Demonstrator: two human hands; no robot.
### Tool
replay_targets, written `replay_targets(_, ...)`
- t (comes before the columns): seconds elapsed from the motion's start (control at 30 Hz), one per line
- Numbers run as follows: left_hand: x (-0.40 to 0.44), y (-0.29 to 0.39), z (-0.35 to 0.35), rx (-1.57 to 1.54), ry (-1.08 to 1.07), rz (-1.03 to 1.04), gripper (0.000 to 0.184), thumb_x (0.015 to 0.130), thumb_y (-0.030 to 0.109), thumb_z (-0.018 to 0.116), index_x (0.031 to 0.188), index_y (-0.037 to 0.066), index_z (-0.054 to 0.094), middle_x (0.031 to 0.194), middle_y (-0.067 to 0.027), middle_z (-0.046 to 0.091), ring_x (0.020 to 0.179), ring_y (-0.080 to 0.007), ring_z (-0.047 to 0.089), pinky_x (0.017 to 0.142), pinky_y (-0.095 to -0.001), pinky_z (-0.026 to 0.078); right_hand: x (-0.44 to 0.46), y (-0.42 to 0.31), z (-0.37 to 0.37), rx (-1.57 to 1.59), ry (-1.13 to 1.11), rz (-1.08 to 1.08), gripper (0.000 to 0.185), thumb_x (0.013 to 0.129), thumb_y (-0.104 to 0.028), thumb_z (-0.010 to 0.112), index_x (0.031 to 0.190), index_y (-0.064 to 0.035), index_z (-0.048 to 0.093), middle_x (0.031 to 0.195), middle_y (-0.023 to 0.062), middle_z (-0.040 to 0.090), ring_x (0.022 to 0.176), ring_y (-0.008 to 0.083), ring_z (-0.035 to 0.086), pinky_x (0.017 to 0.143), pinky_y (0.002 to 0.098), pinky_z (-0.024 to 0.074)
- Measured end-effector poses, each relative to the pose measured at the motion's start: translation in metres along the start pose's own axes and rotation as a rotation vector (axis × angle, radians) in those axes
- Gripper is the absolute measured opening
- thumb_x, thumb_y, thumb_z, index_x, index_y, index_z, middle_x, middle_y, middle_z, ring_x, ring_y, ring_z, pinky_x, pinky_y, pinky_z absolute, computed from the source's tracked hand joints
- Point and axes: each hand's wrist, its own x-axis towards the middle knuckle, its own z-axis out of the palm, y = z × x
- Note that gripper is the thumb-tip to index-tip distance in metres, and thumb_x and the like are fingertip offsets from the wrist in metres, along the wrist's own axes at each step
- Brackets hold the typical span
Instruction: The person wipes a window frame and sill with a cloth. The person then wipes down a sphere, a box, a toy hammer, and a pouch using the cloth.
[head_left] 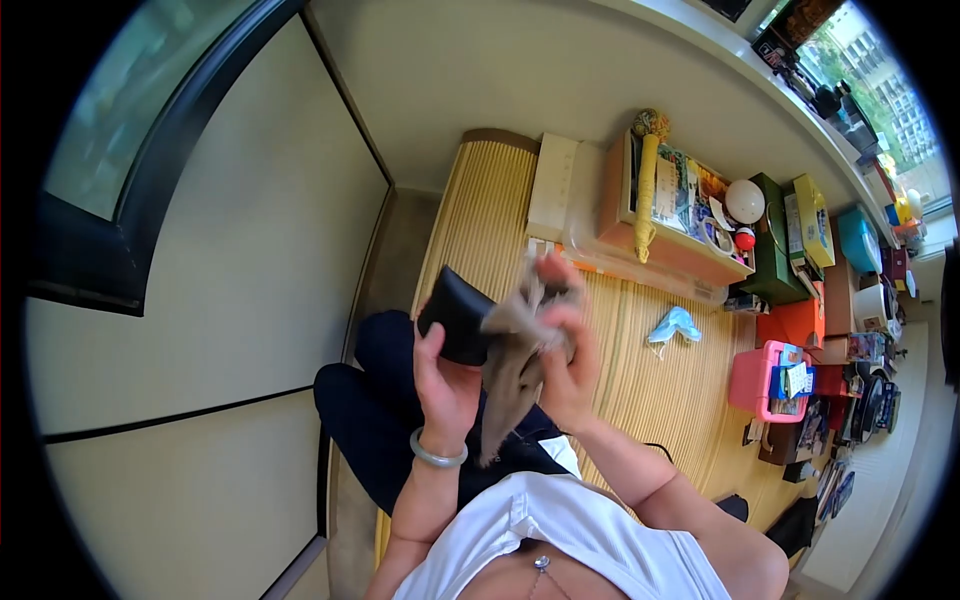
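My left hand, with a pale bangle at the wrist, grips a black, smooth, boxy item that looks like a leather case; its exact kind I cannot tell. In my right hand is a crumpled grey-brown cloth, bunched between the fingers and hanging down, slightly blurred. The cloth overlaps the right side of the black case and hides part of it. Both hands are above my lap, in front of the slatted bamboo mat.
A blue face mask lies on the mat to the right. Farther back stands a box of odds and ends with a yellow stick across it. A pink basket and several boxes line the right. A white panel rises on the left.
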Motion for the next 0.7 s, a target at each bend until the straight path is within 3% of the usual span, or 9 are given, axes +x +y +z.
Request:
replay_targets(0.1,-0.008,-0.014,0.005,0.108,-0.056,0.148,0.046,0.095,0.026,0.052,0.135,0.010,0.036,0.126,-0.0067,0.049,0.117,-0.0177,0.050,0.098,-0.0313,0.043,0.017,-0.024,0.015,0.023,-0.287,0.083,0.037,0.073,0.008,0.052,0.107,-0.0067,0.058,0.145,0.0243,0.035,0.136,0.0431,0.032,0.112,0.0482,0.0238)
replay_targets(0.2,0.000,0.000,-0.002,0.340,0.004,0.290,0.041,0.096,0.027,0.049,0.132,0.008,0.040,0.120,-0.0089,0.052,0.109,-0.0187,0.056,0.092,-0.0306,0.047,-0.025,-0.017,0.034,-0.097,-0.257,-0.014,0.036,0.074,0.010,0.053,0.106,-0.0058,0.058,0.145,0.0231,0.036,0.138,0.0440,0.029,0.112,0.0458,0.0239)
replay_targets(0.33,0.003,0.015,-0.016,0.074,0.086,0.275,0.044,0.094,0.020,0.049,0.135,0.008,0.038,0.124,-0.0106,0.052,0.109,-0.0200,0.056,0.092,-0.0320,0.047,-0.025,-0.004,0.019,0.108,-0.127,0.184,0.025,0.083,0.002,0.052,0.107,-0.0029,0.056,0.141,0.0224,0.040,0.131,0.0373,0.040,0.109,0.0447,0.0300)
replay_targets(0.4,-0.004,0.013,0.005,0.299,-0.026,0.297,0.050,0.091,0.016,0.052,0.138,0.008,0.034,0.124,-0.0098,0.051,0.111,-0.0193,0.055,0.094,-0.0312,0.046,0.007,-0.016,0.016,0.083,-0.003,-0.003,0.028,0.082,0.003,0.049,0.108,-0.0022,0.055,0.138,0.0224,0.043,0.126,0.0347,0.045,0.106,0.0426,0.0326)
replay_targets(0.47,-0.016,-0.006,0.007,0.293,-0.011,0.226,0.060,0.082,0.014,0.058,0.135,0.004,0.034,0.123,-0.0106,0.050,0.114,-0.0201,0.052,0.099,-0.0322,0.042,0.022,-0.035,0.018,-0.097,-0.229,-0.048,0.027,0.083,0.003,0.047,0.109,-0.0020,0.054,0.134,0.0218,0.047,0.123,0.0336,0.048,0.105,0.0412,0.0334)
replay_targets(0.53,-0.013,0.005,-0.001,0.337,-0.142,0.134,0.064,0.081,0.023,0.058,0.139,0.004,0.037,0.132,-0.0105,0.049,0.121,-0.0226,0.050,0.101,-0.0348,0.043,0.009,-0.029,0.022,0.076,-0.229,-0.018,0.026,0.084,0.005,0.046,0.108,-0.0015,0.053,0.130,0.0187,0.052,0.120,0.0293,0.050,0.104,0.0373,0.0352)
replay_targets(0.6,-0.006,0.019,0.002,0.297,-0.204,0.079,0.067,0.074,0.017,0.062,0.135,0.004,0.037,0.122,-0.0137,0.051,0.114,-0.0272,0.054,0.100,-0.0378,0.044,0.000,-0.027,0.023,0.247,-0.086,0.503,0.026,0.084,0.006,0.045,0.108,-0.0012,0.053,0.125,0.0156,0.056,0.116,0.0237,0.053,0.103,0.0330,0.0371)
replay_targets(0.67,0.009,0.017,-0.036,-0.450,-0.595,-0.186,0.065,0.074,0.019,0.063,0.133,0.004,0.038,0.120,-0.0163,0.054,0.109,-0.0308,0.057,0.096,-0.0406,0.047,0.008,-0.008,0.023,0.641,0.058,0.724,0.018,0.095,-0.005,0.047,0.111,-0.0046,0.054,0.121,0.0129,0.059,0.114,0.0185,0.054,0.100,0.0311,0.0407)
replay_targets(0.7,0.005,0.019,-0.028,-0.475,-0.585,-0.147,0.065,0.075,0.021,0.063,0.133,0.005,0.039,0.120,-0.0187,0.056,0.105,-0.0343,0.059,0.091,-0.0419,0.049,0.008,0.000,0.021,0.632,0.087,0.708,0.019,0.096,-0.009,0.047,0.114,-0.0050,0.052,0.121,0.0126,0.059,0.115,0.0184,0.054,0.099,0.0310,0.0412)
